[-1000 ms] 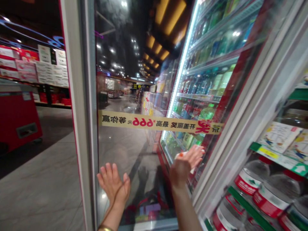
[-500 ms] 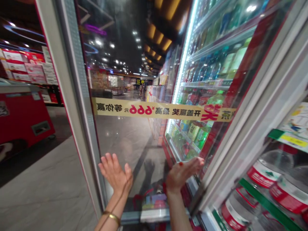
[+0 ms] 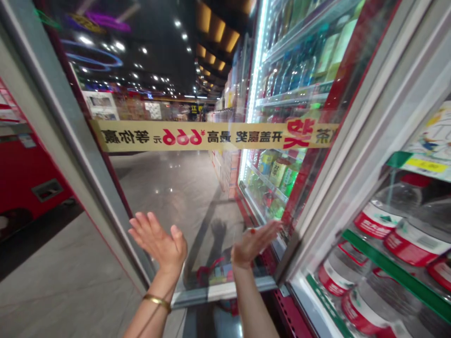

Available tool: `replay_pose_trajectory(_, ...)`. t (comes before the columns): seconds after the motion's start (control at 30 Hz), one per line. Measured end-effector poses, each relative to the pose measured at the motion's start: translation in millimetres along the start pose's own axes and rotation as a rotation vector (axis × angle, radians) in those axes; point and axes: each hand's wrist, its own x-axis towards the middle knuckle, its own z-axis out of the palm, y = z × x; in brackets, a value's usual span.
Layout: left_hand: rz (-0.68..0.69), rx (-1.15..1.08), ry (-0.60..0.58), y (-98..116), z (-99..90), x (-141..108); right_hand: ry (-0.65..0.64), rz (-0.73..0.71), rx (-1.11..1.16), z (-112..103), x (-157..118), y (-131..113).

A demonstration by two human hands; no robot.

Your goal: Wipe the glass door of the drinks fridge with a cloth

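My left hand (image 3: 158, 239) and my right hand (image 3: 253, 244) are raised with open palms, holding nothing, close to the glass door (image 3: 183, 188) of a lit drinks cooler. I cannot tell whether either hand touches the pane. A gold bangle (image 3: 157, 302) circles my left wrist. Across the glass runs a yellow printed strip (image 3: 218, 136), its characters reversed. Behind the door, shelves of bottled drinks (image 3: 282, 173) glow under a strip of white LEDs (image 3: 254, 80).
To the right, large water bottles with red labels (image 3: 373, 220) stand on green-edged shelves (image 3: 398, 277). A grey door frame (image 3: 70, 136) runs along the left. Beyond it are a red cabinet (image 3: 28, 178) and a grey tile floor (image 3: 63, 263).
The door frame and yellow strip have shifted left and upward in the view. Both hands stay raised and open, my left hand sitting somewhat higher in the picture.
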Motion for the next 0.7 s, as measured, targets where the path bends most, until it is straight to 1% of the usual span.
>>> replay_pose_trajectory(0.07, -0.013, -0.005, -0.012, -2.2, -1.1, 0.8, -0.053, -0.134, 0.078, 9.8, -36.3, -38.2)
replay_pose_trajectory(0.1, -0.021, -0.006, -0.029, -4.1, -2.0, 1.1, -0.090, -0.207, 0.122, 12.8, -53.0, -50.5)
replay_pose_trajectory(0.13, -0.031, -0.008, -0.048, -6.0, -2.9, 1.3, -0.117, -0.255, 0.157, 14.3, -66.2, -54.4)
replay_pose_trajectory(0.17, -0.038, -0.013, -0.065, -7.7, -3.7, 1.5, -0.126, -0.263, 0.176, 14.3, -74.8, -49.0)
replay_pose_trajectory(0.2, -0.038, -0.017, -0.077, -8.9, -4.4, 1.7, -0.114, -0.231, 0.178, 13.4, -78.3, -34.9)
replay_pose_trajectory(0.3, -0.020, -0.004, -0.069, -8.0, -4.7, 2.2, -0.029, 0.009, 0.130, 11.8, -67.7, 29.6)
replay_pose_trajectory(0.33, -0.014, 0.007, -0.055, -6.5, -4.2, 2.5, -0.003, 0.086, 0.113, 13.5, -62.7, 45.9)
replay_pose_trajectory(0.37, -0.012, 0.018, -0.042, -5.0, -3.6, 2.9, 0.014, 0.148, 0.100, 16.9, -60.0, 54.5)
replay_pose_trajectory(0.4, -0.016, 0.028, -0.033, -3.5, -3.2, 3.4, 0.022, 0.194, 0.092, 21.7, -60.8, 54.1)
replay_pose_trajectory(0.43, -0.016, 0.032, -0.027, -2.5, -2.9, 4.1, 0.025, 0.225, 0.089, 27.5, -65.6, 45.2)
replay_pose_trajectory(0.5, -0.002, 0.029, -0.024, -2.3, -3.4, 5.5, 0.010, 0.241, 0.102, 39.8, -84.3, 10.5)
replay_pose_trajectory(0.53, 0.009, 0.025, -0.024, -3.0, -4.1, 6.3, -0.014, 0.200, 0.124, 44.8, -95.7, -8.8)
replay_pose_trajectory(0.57, 0.023, 0.022, -0.026, -4.1, -5.1, 7.1, -0.046, 0.121, 0.155, 48.4, -106.4, -24.8)
replay_pose_trajectory(0.6, 0.041, 0.019, -0.028, -5.3, -6.2, 7.7, -0.079, 0.024, 0.190, 50.2, -115.2, -34.9)
replay_pose_trajectory(0.63, 0.055, 0.019, -0.031, -6.4, -7.3, 8.3, -0.107, -0.062, 0.219, 50.0, -121.3, -37.6)
replay_pose_trajectory(0.67, 0.064, 0.021, -0.036, -7.3, -8.2, 8.8, -0.126, -0.115, 0.235, 47.8, -124.7, -32.9)
replay_pose_trajectory(0.7, 0.069, 0.024, -0.042, -7.8, -8.9, 9.1, -0.132, -0.121, 0.235, 44.1, -125.4, -22.0)
